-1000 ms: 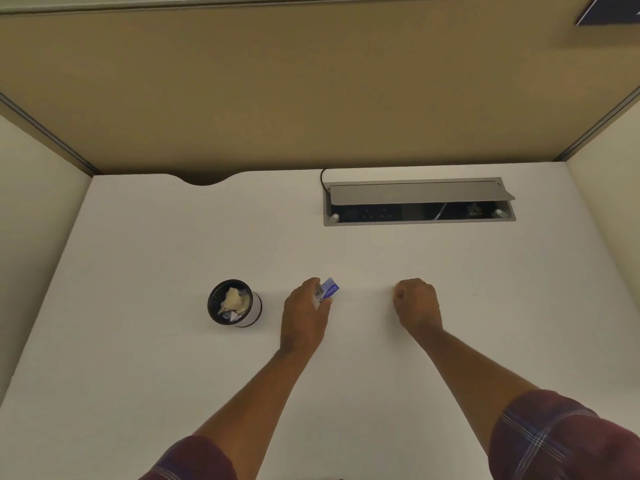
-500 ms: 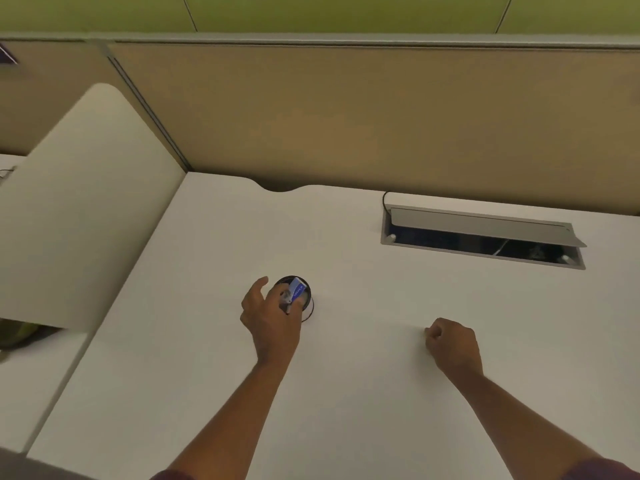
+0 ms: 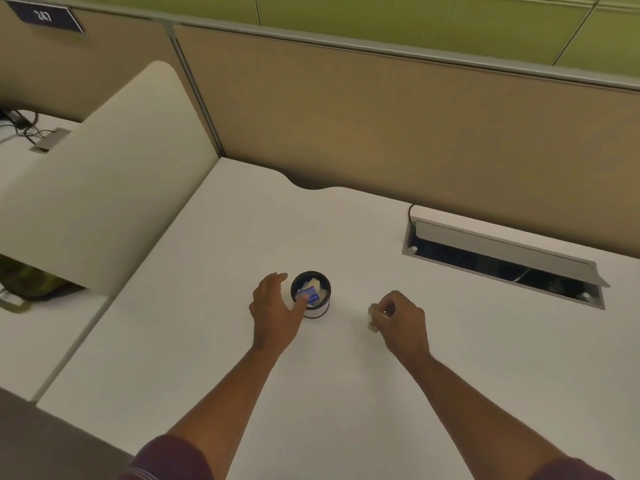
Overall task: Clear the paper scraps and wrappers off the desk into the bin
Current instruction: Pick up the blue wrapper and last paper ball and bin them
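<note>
The little round black bin (image 3: 311, 293) sat out in the middle of the white desk (image 3: 214, 271), upright, with a blue wrapper (image 3: 310, 294) lying on top of some pale paper scraps (image 3: 316, 283) inside it. The person's left hand (image 3: 275, 311) was right beside the bin on its left, fingers spread apart and loose, thumb tip reaching over the rim by the blue wrapper — whether it was actually touching the wrapper couldn't be told. Nothing was gripped in that hand.

The right hand (image 3: 401, 322) hovered low over the desk to the right of the bin, well apart from it, fingers curled together and pinched on a small pale scrap (image 3: 372, 317) that stuck out on the thumb side.

Around that: a grey cable hatch (image 3: 502, 252) was set into the desk at the back right, its flap propped open, dark inside, with a black cable (image 3: 410, 213) running in at its left corner. A tan partition (image 3: 381, 126) ran along the back edge, and a cream divider panel (image 3: 100, 188) closed off the left side, with another desk and some tangled wires (image 3: 17, 124) beyond it. A dark number plate (image 3: 45, 16) hung on the far partition at top left. Nothing stood between either hand and the bin — just bare desk.
</note>
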A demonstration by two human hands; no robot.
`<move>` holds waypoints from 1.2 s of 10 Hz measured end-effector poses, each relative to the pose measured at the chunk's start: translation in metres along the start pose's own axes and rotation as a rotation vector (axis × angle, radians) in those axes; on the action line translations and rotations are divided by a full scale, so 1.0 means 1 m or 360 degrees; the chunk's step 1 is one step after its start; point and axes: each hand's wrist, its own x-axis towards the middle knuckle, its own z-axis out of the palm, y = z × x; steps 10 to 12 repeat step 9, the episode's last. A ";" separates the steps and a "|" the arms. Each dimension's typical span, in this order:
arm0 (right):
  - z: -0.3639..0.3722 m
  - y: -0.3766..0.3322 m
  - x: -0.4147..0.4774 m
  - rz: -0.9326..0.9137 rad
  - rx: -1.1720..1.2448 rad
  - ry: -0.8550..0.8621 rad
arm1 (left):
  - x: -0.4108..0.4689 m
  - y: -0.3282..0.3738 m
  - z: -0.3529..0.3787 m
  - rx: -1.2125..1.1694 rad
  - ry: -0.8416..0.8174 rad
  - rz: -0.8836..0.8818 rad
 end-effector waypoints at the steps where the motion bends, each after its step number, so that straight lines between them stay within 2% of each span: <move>1: 0.020 -0.021 0.007 -0.0088 0.0018 -0.0031 | -0.006 -0.011 -0.007 -0.0069 0.0035 -0.0059; 3: 0.065 -0.063 0.021 -0.0267 -0.0035 -0.0184 | -0.023 -0.042 -0.019 0.0143 -0.0028 -0.0126; 4: 0.084 -0.078 0.028 -0.0365 -0.0257 -0.0284 | -0.032 -0.058 -0.021 0.0374 -0.0202 -0.0075; 5: 0.093 -0.083 0.033 -0.0417 -0.0405 -0.0362 | -0.038 -0.065 -0.020 0.0441 -0.0294 -0.0069; 7: 0.106 -0.077 0.037 -0.0484 -0.0623 -0.0372 | -0.047 -0.081 -0.014 0.0594 -0.0392 -0.0067; 8: 0.106 -0.072 0.035 -0.0620 -0.0897 -0.0332 | -0.054 -0.082 -0.015 0.0630 -0.0422 -0.0074; 12: 0.105 -0.070 0.035 -0.0591 -0.0821 -0.0283 | -0.056 -0.085 -0.013 0.0625 -0.0404 -0.0084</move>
